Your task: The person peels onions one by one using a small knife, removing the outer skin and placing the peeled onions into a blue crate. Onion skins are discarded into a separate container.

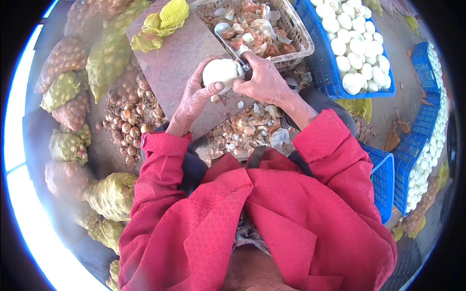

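Note:
A peeled white onion [221,74] rests in my left hand [195,97], whose fingers curl round its far side and whose thumb lies across its front. My right hand [267,83] is closed on a small metal knife [232,50], with the blade pointing away and to the left. The right thumb reaches to the onion's right side. Both hands are above a flat board [172,53]. Part of the knife's handle is hidden by the right fingers.
A crate [306,46] of onion skins stands beyond my hands. Blue crates [318,60] of peeled onions line the right. Unpeeled onions [128,119] lie left, beside full mesh bags [109,194]. A yellow mesh bag [174,13] lies on the board; peelings [252,127] litter the ground below.

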Tool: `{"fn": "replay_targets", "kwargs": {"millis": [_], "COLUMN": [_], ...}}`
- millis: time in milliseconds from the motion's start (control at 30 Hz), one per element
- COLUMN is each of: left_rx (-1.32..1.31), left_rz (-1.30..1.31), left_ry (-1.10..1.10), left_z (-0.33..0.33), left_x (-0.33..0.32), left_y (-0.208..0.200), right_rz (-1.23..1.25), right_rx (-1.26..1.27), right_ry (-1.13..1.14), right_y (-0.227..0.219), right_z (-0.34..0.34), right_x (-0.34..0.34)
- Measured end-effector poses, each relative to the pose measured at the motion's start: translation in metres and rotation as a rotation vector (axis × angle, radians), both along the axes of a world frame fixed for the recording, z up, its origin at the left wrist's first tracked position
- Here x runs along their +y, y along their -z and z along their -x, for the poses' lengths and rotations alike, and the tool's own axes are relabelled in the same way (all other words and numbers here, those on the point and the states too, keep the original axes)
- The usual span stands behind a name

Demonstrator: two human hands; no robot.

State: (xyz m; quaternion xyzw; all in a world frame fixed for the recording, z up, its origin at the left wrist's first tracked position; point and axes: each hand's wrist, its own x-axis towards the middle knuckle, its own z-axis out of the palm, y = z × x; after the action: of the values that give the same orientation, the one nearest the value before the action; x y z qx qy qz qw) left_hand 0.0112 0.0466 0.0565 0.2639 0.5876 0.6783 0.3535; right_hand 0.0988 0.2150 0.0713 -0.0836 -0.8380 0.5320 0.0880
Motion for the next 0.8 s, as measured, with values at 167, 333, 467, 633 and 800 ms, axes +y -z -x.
{"fn": "replay_targets", "kwargs": {"millis": [167,333,467,633,800], "left_rx": [-0.068,-0.31,-0.086,-0.412,-0.847], "left_rz": [-0.031,-0.043,-0.023,-0.159,-0.315], "left_ry": [0.057,0.114,0.037,-0.045,0.2], "left_z": [-0.002,0.003,0.0,0.003,0.013], "left_x": [0.003,-0.003,0.0,0.0,-0.005], "left_y": [-0.009,0.0,0.008,0.011,0.013], "right_rz": [0.042,0.155,0.215,0.33,0.086], "right_rx": [0.093,0.031,-0.001,-0.096,-0.204], "right_ry": [0.075,0.087,0.087,0.102,0.268], "right_y": [0.008,0.001,0.001,-0.005,-0.014], "right_z": [0.002,0.0,0.0,0.001,0.0], "right_x": [0.002,0.001,0.0,0.012,0.029]}}
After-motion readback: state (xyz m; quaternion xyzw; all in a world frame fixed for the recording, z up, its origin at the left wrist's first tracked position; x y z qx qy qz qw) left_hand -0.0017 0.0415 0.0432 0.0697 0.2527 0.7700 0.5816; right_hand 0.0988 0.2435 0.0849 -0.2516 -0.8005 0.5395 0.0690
